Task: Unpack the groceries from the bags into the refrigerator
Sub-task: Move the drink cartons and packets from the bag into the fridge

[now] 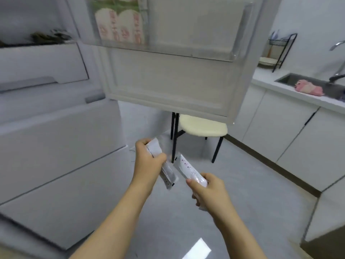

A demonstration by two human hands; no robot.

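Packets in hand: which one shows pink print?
The right packet, gripped by the right hand: its white face carries small pink marks. The left packet, in the left hand, shows only grey and black.

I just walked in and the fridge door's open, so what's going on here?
A person stands at the open refrigerator door. The left hand grips one slim white packet, and the right hand grips a second packet. Both are held low, below the clear door shelf, which has pink-printed packages standing at its left end. Neither packet in hand is in the fridge yet.
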